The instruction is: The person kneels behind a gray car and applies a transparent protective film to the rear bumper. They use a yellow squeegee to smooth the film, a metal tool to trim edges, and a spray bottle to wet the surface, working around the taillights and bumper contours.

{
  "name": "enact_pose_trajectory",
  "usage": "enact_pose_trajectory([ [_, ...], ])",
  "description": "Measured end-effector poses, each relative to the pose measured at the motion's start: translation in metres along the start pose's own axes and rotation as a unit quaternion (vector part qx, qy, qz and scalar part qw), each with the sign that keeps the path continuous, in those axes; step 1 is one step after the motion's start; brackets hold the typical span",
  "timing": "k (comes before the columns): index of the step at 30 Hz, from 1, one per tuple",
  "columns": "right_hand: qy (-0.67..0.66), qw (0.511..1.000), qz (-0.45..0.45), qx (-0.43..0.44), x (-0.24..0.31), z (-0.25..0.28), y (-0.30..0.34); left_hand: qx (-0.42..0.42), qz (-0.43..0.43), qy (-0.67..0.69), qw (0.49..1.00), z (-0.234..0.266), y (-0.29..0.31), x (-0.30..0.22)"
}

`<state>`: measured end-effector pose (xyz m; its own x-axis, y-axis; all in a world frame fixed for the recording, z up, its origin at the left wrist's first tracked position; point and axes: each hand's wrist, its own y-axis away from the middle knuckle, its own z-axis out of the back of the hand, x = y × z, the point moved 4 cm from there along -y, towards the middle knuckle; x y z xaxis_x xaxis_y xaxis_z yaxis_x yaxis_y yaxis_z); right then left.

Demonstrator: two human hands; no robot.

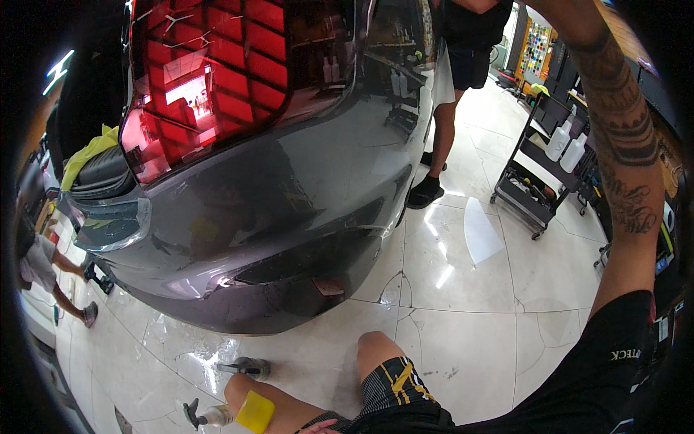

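Fingers (322, 424) of the left hand (318, 427) show near the left thigh (290, 409); I cannot tell their spread or grip. A yellow card (254, 412) overlaps that thigh's outer edge. The right hand is out of view; I see the car (238, 217) ahead.

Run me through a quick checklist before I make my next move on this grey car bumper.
1. Left hand in full view: not ok, mostly cut off by the lower edge; its grip, cannot tell.
2. Right hand in view: not ok, the raised right arm runs out at the top.
3. Yellow pad nearby: ok, at your left leg.
4. Spray bottle nearby: ok, just left of the pad.
5. Floor free of loose sheets: not ok, a white sheet lies right of the bumper.
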<state>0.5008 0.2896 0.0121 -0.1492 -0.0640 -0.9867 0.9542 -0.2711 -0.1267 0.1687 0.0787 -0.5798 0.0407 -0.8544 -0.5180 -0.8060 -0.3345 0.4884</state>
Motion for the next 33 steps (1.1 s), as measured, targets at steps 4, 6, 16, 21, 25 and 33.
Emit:
enact_pose_trajectory([
  [4, -0.025, 1.000, 0.007, 0.012, -0.001, 0.003, -0.002, -0.001, -0.002, 0.000, 1.000, 0.000, 0.001, 0.000],
  [6, -0.039, 0.999, 0.004, 0.005, -0.002, 0.003, -0.002, -0.001, -0.001, 0.000, 1.000, -0.001, 0.001, 0.000],
  [16, -0.005, 1.000, -0.012, 0.010, -0.003, 0.008, -0.007, 0.001, -0.004, -0.035, 0.999, -0.008, 0.002, -0.006],
  [21, 0.031, 0.999, -0.028, 0.028, -0.006, 0.017, -0.001, -0.005, -0.058, -0.410, 0.910, -0.007, 0.001, -0.072],
  [25, 0.111, 0.994, -0.021, 0.007, 0.011, 0.030, -0.003, -0.002, -0.293, -0.650, 0.701, -0.160, 0.047, -0.254],
  [33, 0.193, 0.980, -0.035, -0.036, 0.034, 0.042, 0.006, -0.350, -0.632, -0.689, -0.054, -0.366, 0.029, -0.415],
])
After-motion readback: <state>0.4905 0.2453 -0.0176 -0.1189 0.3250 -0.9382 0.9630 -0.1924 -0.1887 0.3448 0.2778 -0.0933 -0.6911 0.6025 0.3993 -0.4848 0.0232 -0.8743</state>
